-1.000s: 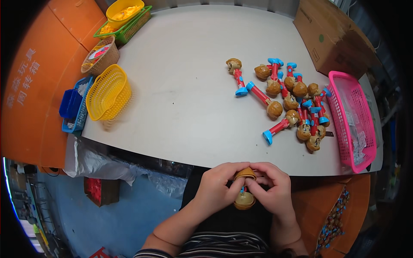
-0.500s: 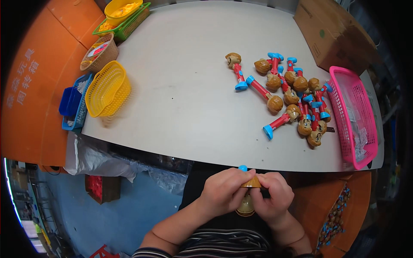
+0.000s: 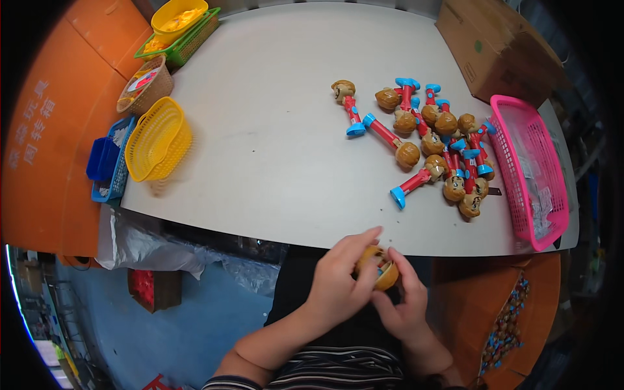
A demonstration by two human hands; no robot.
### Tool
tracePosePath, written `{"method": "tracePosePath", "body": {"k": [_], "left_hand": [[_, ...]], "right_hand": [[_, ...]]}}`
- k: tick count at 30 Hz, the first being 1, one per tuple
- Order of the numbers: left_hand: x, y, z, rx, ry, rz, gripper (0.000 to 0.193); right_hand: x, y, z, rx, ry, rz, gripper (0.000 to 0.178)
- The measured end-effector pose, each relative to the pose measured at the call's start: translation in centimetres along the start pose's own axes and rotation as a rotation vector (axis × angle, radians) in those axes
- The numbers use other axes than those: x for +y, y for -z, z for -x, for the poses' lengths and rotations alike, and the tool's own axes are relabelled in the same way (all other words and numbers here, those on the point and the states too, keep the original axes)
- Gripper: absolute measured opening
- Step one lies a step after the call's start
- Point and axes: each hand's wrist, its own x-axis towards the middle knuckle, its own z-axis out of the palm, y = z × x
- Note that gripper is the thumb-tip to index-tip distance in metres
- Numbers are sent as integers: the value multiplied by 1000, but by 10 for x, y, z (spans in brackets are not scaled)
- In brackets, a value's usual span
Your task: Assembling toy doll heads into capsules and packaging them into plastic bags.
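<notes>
Over my lap, at the table's near edge, both hands hold a toy figure's glossy brown head (image 3: 388, 277). An opening shows in it, with a small bit of blue and red inside. My left hand (image 3: 335, 279) closes on its left side, thumb and bent fingers around it, one finger extended upward. My right hand (image 3: 404, 302) grips the right side between thumb and fingers. My fingers hide much of the piece. Ahead to the right lies a loose group of toy figures (image 3: 411, 185) with brown heads, red bodies and blue feet.
A pink basket (image 3: 497, 130) with plastic bags and a cardboard box (image 3: 494, 52) stand at right. Along the left are yellow (image 3: 156, 146), tan (image 3: 159, 81), green and blue baskets. An orange bin (image 3: 455, 299) with many figures is below the table at right.
The brown piece has turned in my hands, so its opening now shows. The left hand's fingers have lifted and spread a little; the blue tip above it is no longer seen.
</notes>
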Motion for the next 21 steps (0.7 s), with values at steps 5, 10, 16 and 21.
{"method": "tracePosePath", "body": {"k": [5,10,16,21], "left_hand": [[9,3,0,-377,24,301,59],[7,7,2,-393,160,642,59],[4,8,1,-299,253,790,49],[3,6,-1,-298,238,640,47]], "right_hand": [[7,6,-14,145,31,27,61],[5,18,-23,126,232,80,63],[5,26,-21,65,158,-220,60],[10,33,-19,74,152,-207,59]]}}
